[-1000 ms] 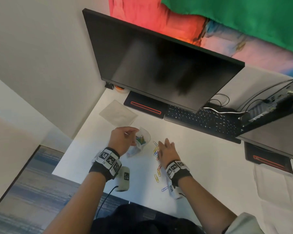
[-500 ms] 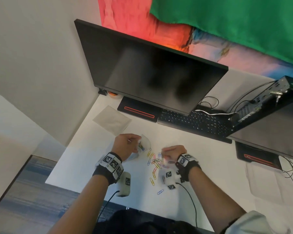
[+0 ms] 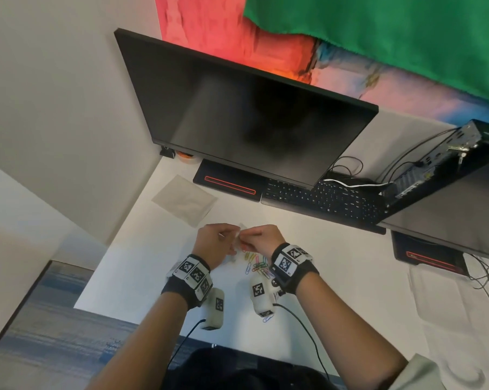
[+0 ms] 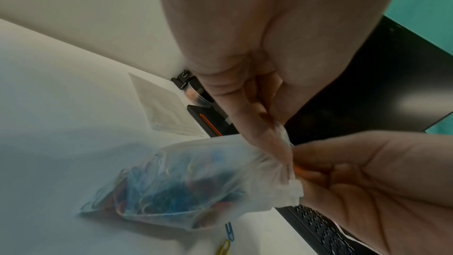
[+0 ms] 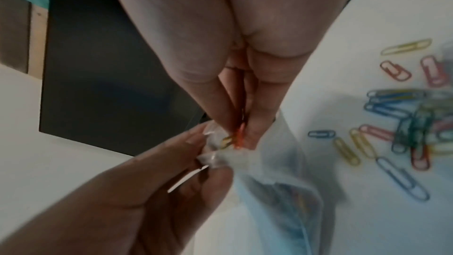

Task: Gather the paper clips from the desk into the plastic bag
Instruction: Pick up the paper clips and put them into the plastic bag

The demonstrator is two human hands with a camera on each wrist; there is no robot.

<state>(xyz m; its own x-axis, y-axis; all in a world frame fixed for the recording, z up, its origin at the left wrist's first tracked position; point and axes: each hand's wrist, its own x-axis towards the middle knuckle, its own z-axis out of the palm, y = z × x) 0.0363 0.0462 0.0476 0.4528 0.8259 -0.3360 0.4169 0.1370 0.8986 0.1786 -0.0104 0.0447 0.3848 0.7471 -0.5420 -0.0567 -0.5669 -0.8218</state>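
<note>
So the left hand is pinching the mouth of the plastic bag, thumb and fingers curled onto the crumpled rim. The bag hangs down from that grip and its bottom sags onto the white desk. It's already got a fair clump of coloured clips inside, mostly blue with some red and yellow showing through the cloudy plastic.

The right hand is right up against the bag's mouth, fingertips touching the left hand's. Its fingers are squeezed together around a couple of paper clips, one orange and one yellowish, poked in at the opening. How deep they've gone in is hard to tell, it's pretty blurry there.

Just to the right of the bag and a bit nearer the person there's a loose pile of clips on the desk: blue, green, red, pink and yellow, some overlapping, a few lying singly at the edges. One more stray clip sits further toward the person, by the right wrist camera.

Beyond the bag, further from the person, is a flat clear sleeve lying on the desk, then the black keyboard and the big dark monitor over it.
</note>
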